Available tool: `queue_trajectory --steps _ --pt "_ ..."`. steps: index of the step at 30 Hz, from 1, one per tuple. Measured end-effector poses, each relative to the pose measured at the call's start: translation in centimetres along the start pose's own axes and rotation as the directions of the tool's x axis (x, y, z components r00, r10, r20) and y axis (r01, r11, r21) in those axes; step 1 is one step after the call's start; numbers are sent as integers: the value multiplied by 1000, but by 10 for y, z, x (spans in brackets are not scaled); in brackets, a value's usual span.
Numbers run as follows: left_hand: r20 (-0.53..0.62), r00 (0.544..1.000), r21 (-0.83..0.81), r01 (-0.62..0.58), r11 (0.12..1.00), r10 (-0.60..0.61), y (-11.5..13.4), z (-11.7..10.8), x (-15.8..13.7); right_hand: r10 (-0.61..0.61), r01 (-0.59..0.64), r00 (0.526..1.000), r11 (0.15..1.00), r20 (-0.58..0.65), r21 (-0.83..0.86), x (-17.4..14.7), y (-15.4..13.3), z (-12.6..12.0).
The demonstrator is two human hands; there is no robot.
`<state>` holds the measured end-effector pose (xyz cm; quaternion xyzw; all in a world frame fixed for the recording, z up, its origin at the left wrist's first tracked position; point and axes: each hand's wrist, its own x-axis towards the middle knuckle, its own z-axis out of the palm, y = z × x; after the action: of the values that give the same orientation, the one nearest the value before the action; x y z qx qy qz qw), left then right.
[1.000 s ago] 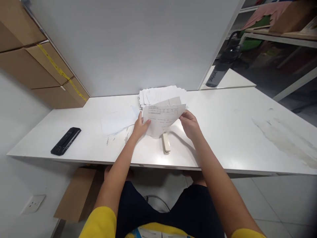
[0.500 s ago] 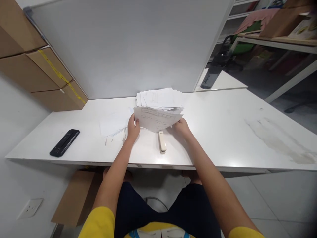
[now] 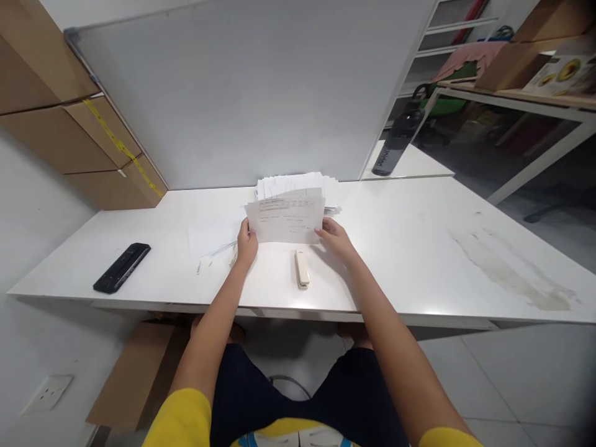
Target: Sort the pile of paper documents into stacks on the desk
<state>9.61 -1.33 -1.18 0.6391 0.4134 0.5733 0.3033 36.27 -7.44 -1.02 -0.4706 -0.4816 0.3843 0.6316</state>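
Between my hands stand sheets of paper [image 3: 285, 222], tilted up, with printed lines on the near face. My left hand [image 3: 247, 242] is closed on their left edge, thumb in front. My right hand [image 3: 336, 237] grips the right edge, its thumb at the lower corner. Close in front of the sheets, a cream stapler [image 3: 302, 269] lies on the white table. Behind them rests a stack of papers [image 3: 298, 181], partly hidden by the held sheets. Left of my left hand are more loose papers [image 3: 209, 242], pale against the tabletop.
A black phone-like device [image 3: 121, 267] lies at the table's left. Cardboard boxes [image 3: 112, 180] are stacked at the back left, beside a whiteboard [image 3: 251, 93]. A dark bottle [image 3: 395, 143] stands at the back right. A grey smear [image 3: 512, 267] marks the table's right side.
The held sheets have gone from bowed and slanting to flatter and more upright, with their right edge moved left. My right hand has shifted slightly left with them. The view has tilted a little.
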Motion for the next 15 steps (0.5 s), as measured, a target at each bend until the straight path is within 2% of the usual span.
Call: queue_trajectory --steps 3,6,9,15 --pt "30 999 -50 -21 999 23 4 1 -3 -62 61 997 998 -47 -27 2 3 -1" --pt "52 998 -112 -21 993 27 5 2 -4 -69 68 997 996 -18 -65 2 4 -2" --pt "37 999 -134 -4 991 9 3 3 -3 -89 84 995 992 -51 -94 1 4 -2" --pt "120 989 -74 101 992 -92 2 4 3 -76 76 997 997 6 16 -1 6 4"
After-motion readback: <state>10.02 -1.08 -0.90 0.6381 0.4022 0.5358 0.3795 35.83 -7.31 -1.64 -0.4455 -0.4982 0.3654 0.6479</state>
